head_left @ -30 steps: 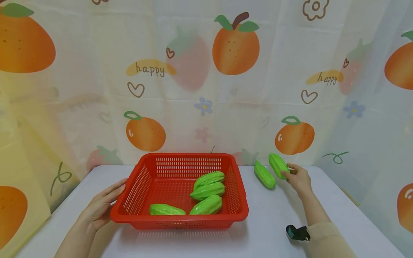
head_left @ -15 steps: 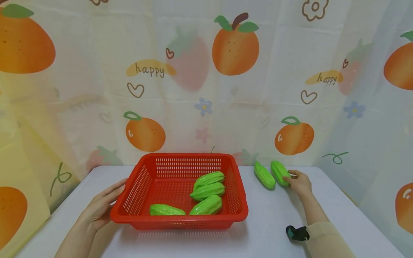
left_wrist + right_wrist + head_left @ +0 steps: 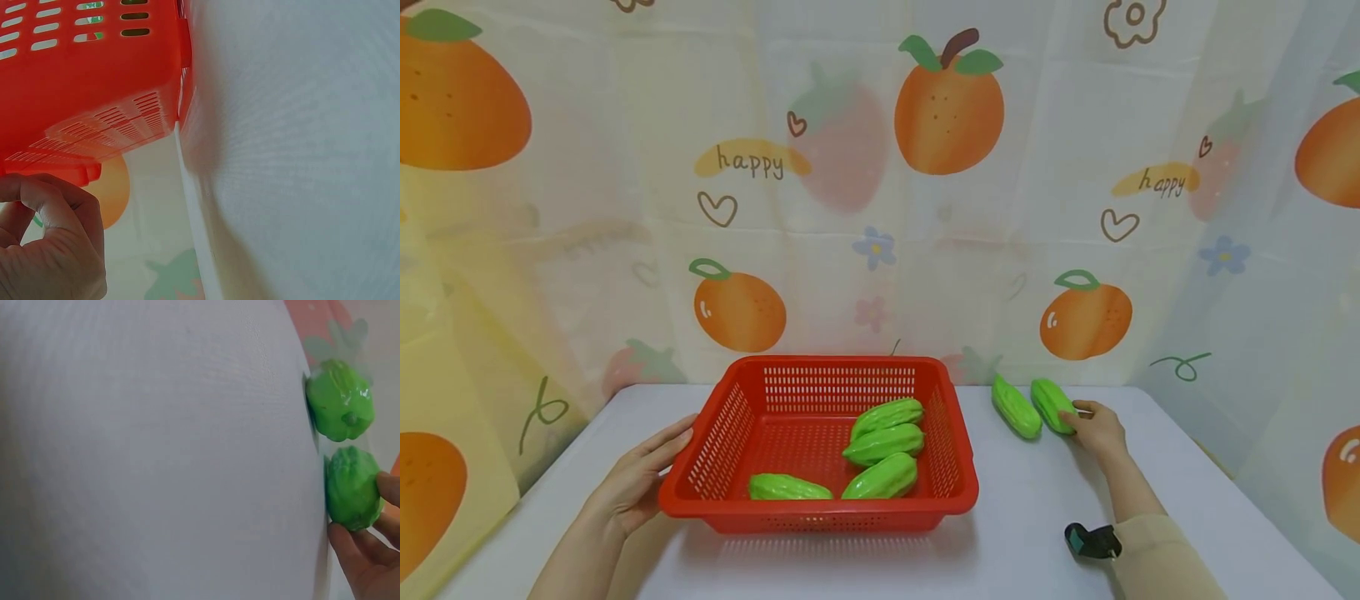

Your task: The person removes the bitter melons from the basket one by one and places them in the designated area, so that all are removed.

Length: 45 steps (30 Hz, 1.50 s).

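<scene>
A red perforated basket stands on the table with several green ridged vegetables inside, one of them near its front right corner. My left hand grips the basket's left rim; the left wrist view has the fingers of that hand bent at the rim. At the table's back right, my right hand holds a green vegetable between thumb and fingers, and it lies on the table. In the right wrist view the fingertips touch this vegetable. Just left of it lies another green vegetable.
A black strap-like object is beside the right sleeve. The white table ends at a patterned curtain behind the basket, with more curtain at both sides.
My right hand has lowered the green vegetable from above the table down onto it, beside the other one. The left hand and the basket have stayed in place.
</scene>
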{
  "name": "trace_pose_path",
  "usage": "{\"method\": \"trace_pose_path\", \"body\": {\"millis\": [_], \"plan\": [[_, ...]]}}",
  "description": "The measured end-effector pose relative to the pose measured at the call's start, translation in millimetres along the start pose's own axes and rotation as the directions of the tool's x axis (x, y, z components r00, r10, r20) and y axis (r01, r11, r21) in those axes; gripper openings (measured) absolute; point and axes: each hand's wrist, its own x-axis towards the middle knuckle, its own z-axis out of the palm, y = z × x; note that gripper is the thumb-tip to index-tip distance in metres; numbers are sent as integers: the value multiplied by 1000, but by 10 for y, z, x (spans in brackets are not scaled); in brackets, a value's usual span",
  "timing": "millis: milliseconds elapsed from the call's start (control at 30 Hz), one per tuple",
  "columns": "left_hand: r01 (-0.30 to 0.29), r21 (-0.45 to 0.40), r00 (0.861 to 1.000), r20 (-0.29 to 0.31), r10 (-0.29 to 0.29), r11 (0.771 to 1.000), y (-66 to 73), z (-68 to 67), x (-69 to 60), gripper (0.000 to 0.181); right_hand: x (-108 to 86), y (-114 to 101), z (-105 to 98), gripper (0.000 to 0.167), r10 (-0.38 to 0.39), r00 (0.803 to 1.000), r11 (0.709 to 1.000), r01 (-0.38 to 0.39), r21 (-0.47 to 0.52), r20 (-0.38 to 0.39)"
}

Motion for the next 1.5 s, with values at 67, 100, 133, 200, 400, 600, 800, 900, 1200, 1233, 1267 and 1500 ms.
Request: {"method": "trace_pose_path", "body": {"millis": [67,100,133,200,400,600,800,900,1200,1233,1267,1500], "plan": [[-1,0,1000,3,1,1000,-2,1,2,27,14,14,-9,63,2,1000,1000,-2,-1,7],[0,-1,1000,3,0,1000,-1,3,5,27,19,21,-13,64,3,1000,1000,-3,-1,8],[0,-2,1000,3,0,1000,0,4,7,28,22,27,-17,64,5,1000,1000,-5,0,10],[1,-4,1000,8,-1,1000,0,2,12,28,31,37,-29,65,6,1000,1000,-6,1,12],[10,-7,1000,20,-10,1000,10,-1,15,30,29,18,-62,66,-1,1000,1000,1,27,26],[11,-2,1000,17,-11,1000,9,-2,12,29,-6,-25,-73,66,10,1000,1000,-11,19,25],[4,-5,1000,8,-4,1000,9,6,5,28,-9,-91,-76,60,-17,995,999,14,-30,-96],[4,-11,1000,8,-4,1000,12,5,1,27,2,-143,-77,56,-25,981,1000,26,7,-192],[13,-3,1000,-4,-13,1000,9,4,-2,26,-60,-420,-90,52,-56,935,979,120,166,-349],[13,-1,1000,-4,-13,1000,6,3,-2,27,-77,-458,-87,51,-65,934,976,133,174,-352],[12,-3,1000,5,-12,1000,5,-1,-2,27,-92,-496,-82,51,-72,934,973,142,180,-351],[2,-3,1000,9,-2,1000,0,-3,-1,27,-194,-740,-47,50,-131,943,955,203,216,-307]]}}
